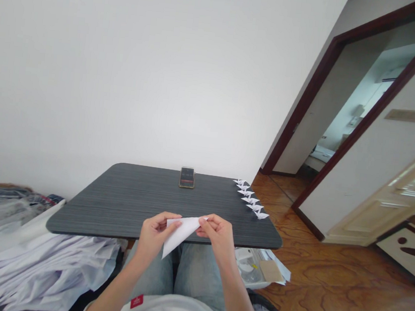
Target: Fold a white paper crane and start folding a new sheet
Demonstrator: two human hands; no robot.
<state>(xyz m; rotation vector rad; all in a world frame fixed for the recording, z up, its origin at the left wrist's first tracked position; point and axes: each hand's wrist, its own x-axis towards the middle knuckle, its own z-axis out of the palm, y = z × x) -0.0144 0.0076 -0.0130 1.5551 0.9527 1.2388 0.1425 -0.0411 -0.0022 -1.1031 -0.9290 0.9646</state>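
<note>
The paper [179,234] is in the lower centre of the frame, pinched between thumb and fingers at its left end by the left hand [154,232] and at its right tip by the right hand [217,230]. Its lower point hangs past the near edge of the table [143,193], above the lap [198,267], so a loosened pinch could drop it there. Uneven pulling could skew a crease or tear the narrow tip, I judge, and a bump on the table's edge could bend the hanging point. The paper birds [250,200] line the table's right edge; a wide sweep of the right arm could knock one to the floor [328,279]. The phone [187,177] stands at the back, near the wall [187,73]. Room for moving looks greatest over the dark surface left of centre, inside the rounded corners.
</note>
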